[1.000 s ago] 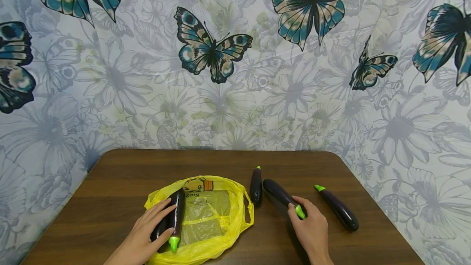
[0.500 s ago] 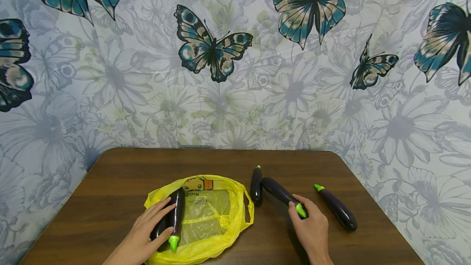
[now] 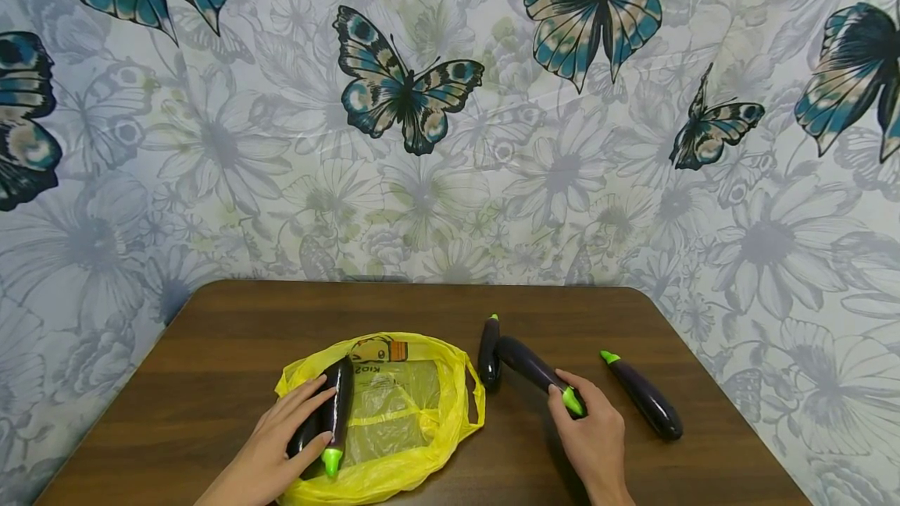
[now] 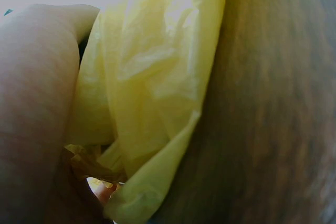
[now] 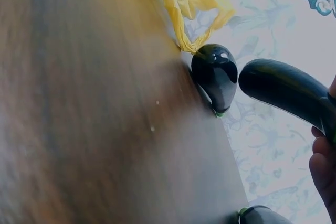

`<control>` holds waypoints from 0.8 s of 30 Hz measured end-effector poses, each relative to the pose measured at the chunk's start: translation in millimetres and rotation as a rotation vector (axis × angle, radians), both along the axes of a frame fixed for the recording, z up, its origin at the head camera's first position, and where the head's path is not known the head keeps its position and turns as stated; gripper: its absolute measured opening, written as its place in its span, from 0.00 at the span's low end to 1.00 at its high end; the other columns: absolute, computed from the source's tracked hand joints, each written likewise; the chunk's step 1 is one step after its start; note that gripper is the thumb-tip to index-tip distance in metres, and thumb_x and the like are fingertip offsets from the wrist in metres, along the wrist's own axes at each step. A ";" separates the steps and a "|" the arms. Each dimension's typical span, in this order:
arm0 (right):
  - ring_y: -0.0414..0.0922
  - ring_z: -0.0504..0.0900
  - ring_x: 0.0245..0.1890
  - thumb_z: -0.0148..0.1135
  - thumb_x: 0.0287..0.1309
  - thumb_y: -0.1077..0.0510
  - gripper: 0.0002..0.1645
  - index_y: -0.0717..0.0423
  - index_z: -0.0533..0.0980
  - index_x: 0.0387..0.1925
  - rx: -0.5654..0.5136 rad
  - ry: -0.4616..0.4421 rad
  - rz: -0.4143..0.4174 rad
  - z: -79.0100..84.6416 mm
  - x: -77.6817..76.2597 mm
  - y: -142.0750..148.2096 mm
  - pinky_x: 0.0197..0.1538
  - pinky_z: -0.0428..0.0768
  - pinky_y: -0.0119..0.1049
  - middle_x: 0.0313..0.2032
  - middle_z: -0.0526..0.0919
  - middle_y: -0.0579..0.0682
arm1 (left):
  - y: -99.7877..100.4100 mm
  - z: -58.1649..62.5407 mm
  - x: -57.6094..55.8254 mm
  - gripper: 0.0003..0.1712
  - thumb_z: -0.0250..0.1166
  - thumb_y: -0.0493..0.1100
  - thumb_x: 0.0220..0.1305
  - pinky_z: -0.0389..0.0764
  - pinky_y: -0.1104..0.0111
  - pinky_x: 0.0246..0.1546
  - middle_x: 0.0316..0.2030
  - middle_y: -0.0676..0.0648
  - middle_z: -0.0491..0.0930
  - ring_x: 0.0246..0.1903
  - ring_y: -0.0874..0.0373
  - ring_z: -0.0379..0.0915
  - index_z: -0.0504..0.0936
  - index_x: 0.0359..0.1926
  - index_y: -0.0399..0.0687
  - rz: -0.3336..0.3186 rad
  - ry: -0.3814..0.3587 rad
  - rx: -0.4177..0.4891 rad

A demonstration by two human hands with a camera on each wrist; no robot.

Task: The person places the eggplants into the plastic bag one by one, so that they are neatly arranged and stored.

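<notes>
A yellow plastic bag (image 3: 415, 465) lies with its mouth spread wide on the table, and two dark, glossy eggplants are side by side at its left. My left hand (image 3: 270, 443) rests across them, fingers extended over the left one and fingertips on the right eggplant (image 3: 341, 400); the thumb touches it near its green stem. In the left wrist view the bag's folds (image 4: 152, 72) hang beside that hand. My right hand (image 3: 592, 428) pinches another eggplant (image 3: 527, 363) by its green stem end. Its round end points toward the back left, close to a small eggplant (image 3: 490, 354).
One more eggplant (image 3: 647, 400) lies to the right of my right hand, green stem toward the back. The brown wooden table (image 3: 211, 350) has rounded far corners and meets a wall (image 3: 562, 233) papered with butterflies and flowers. The bag's handle loop (image 3: 476, 400) reaches toward the small eggplant.
The eggplant in my right hand has shifted slightly left, its round end now overlapping the small eggplant in the head view. My left hand stays on the eggplants in the bag.
</notes>
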State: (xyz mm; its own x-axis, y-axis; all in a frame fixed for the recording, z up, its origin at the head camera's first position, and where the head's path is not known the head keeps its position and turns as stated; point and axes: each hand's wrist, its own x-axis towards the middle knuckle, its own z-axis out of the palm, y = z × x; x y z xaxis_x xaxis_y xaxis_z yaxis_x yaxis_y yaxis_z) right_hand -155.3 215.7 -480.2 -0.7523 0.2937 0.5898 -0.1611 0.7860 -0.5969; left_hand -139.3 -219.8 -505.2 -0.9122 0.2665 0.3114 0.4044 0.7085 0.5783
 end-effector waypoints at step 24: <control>0.41 0.86 0.34 0.78 0.53 0.63 0.16 0.53 0.87 0.45 0.030 0.018 0.079 -2.5 0.6 -3.1 0.36 0.75 0.14 0.40 0.90 0.48 | -0.2 0.1 0.2 0.32 0.69 0.52 0.70 0.65 0.28 0.56 0.74 0.43 0.67 0.71 0.37 0.61 0.74 0.72 0.58 -0.002 0.011 0.000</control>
